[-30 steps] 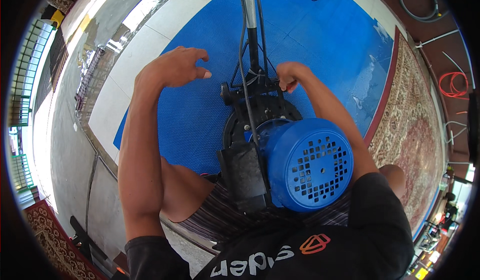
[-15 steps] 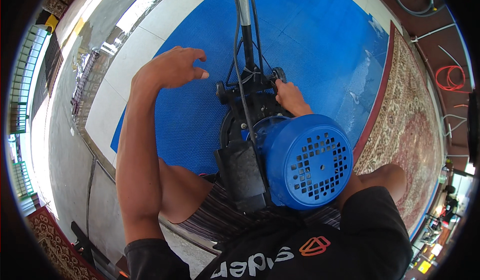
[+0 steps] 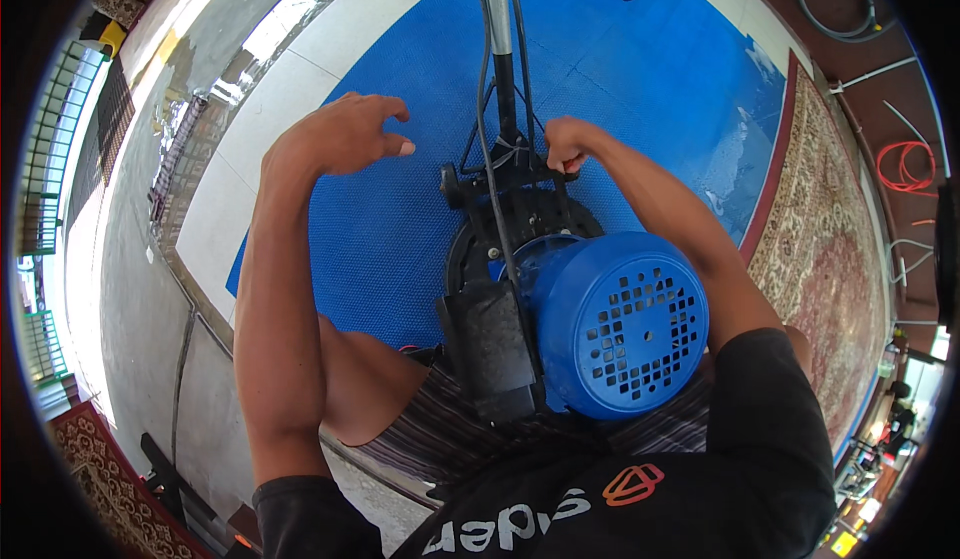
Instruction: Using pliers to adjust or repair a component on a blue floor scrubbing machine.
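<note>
The right hand point(image 3: 565, 145) is closed in a fist on the black bracket point(image 3: 505, 171) at the foot of the machine's upright pole point(image 3: 497, 29), its knuckles just beside the black cables point(image 3: 486, 99) that run down along that pole. The left hand point(image 3: 345, 134) hangs free over the blue mat point(image 3: 640, 89), fingers spread and slightly curled, holding nothing — it is off to the left of the pole and apart from it, with only the mat's dotted surface under it. Just below the right hand, nearer the body, sits the floor machine point(image 3: 560, 299) itself: a round black base, a blue motor cover point(image 3: 620, 324) with a grid of vent holes, and a black box point(image 3: 490, 344) fixed to the cover's left side. The machine stands on the blue mat, between the two forearms and close against the person's knees. Beyond the right hand, to its right, a patterned rug point(image 3: 815, 219) lies along the mat's edge — past it, coiled hoses, one red point(image 3: 905, 164) and one grey point(image 3: 830, 4), rest near the wall. Left of the left hand, pale floor tiles point(image 3: 270, 89) border the mat, and further out a wet concrete strip point(image 3: 140, 219) runs beside a green railing point(image 3: 45, 159).
</note>
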### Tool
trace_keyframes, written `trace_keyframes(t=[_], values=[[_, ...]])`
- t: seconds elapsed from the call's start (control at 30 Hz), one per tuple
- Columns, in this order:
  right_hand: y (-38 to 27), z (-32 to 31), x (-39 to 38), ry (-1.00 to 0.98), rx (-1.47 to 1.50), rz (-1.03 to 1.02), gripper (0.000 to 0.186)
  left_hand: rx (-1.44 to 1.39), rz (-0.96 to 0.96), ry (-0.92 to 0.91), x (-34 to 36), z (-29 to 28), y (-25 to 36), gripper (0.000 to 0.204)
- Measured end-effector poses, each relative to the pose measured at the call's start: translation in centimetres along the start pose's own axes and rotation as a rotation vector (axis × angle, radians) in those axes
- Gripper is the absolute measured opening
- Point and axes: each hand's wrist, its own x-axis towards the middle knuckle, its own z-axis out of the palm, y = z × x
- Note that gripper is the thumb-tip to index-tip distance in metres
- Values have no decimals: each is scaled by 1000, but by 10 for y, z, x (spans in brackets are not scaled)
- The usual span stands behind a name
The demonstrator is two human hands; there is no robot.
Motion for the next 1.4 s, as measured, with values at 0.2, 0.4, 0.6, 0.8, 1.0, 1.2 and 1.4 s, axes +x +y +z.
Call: trace_keyframes(t=[0.2,0.4,0.6,0.8,1.0,1.2,1.4], values=[[-14,11,-28,-46,222,63,8,-15,3,-4,-1,2,-6,50],[-3,79,-69,290,447,27,10,-3,17,-27,0,2,2,52],[7,76,-56,86,1106,175,21,-27,7,-39,2,1,6,51],[0,71,-51,-103,1221,267,23,-23,3,-24,5,6,-2,49],[14,82,-35,-73,1103,324,14,-44,-3,-21,6,6,-4,50],[3,67,-39,-89,1024,353,13,-65,-43,-60,-2,-7,-17,48],[6,7,-6,-419,804,363,12,-72,-80,-47,4,-6,-21,48]])
